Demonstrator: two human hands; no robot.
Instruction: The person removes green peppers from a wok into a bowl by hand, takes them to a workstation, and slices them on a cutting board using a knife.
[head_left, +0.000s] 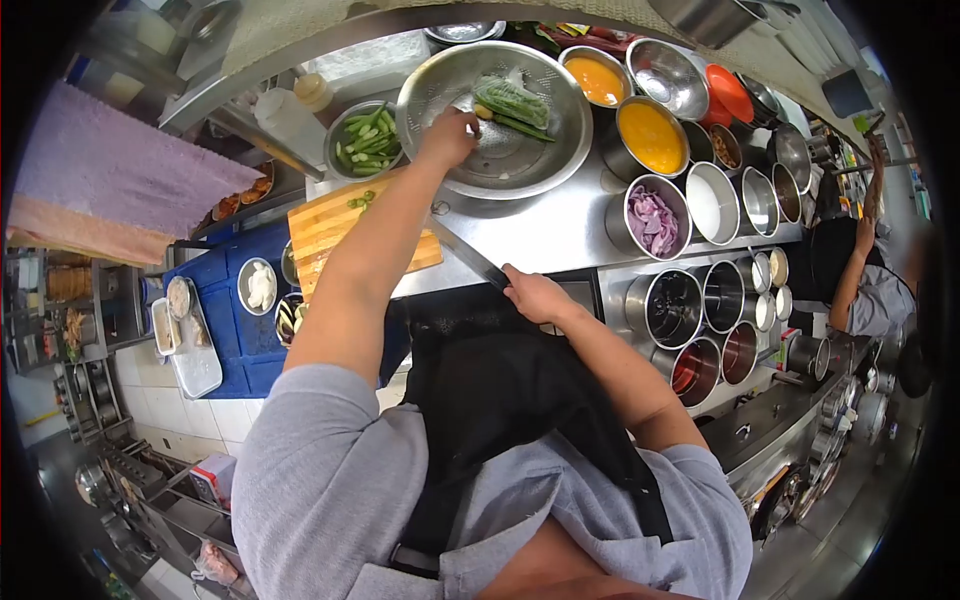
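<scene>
My left hand [452,137] is over the wide metal basin [555,170], its fingers curled together beside the tips of long green vegetables [522,128]. What these fingers hold is too small to make out. A clear bag of greens [512,98] lies in the same basin. Lower down, my right hand [538,296] is closed round the handle of a knife [466,252], whose blade points up and left toward the wooden cutting board [325,225]. Small green pieces [361,200] rest on the board. Behind it stands a bowl of cut green vegetables [368,140].
To the right stand metal containers with orange liquid [650,137], sliced purple onion [653,218] and white contents [711,203]. Squeeze bottles [283,112] are at the back left. Below left are a blue surface [225,345] and a white tray [197,368]. Another person [875,270] is far right.
</scene>
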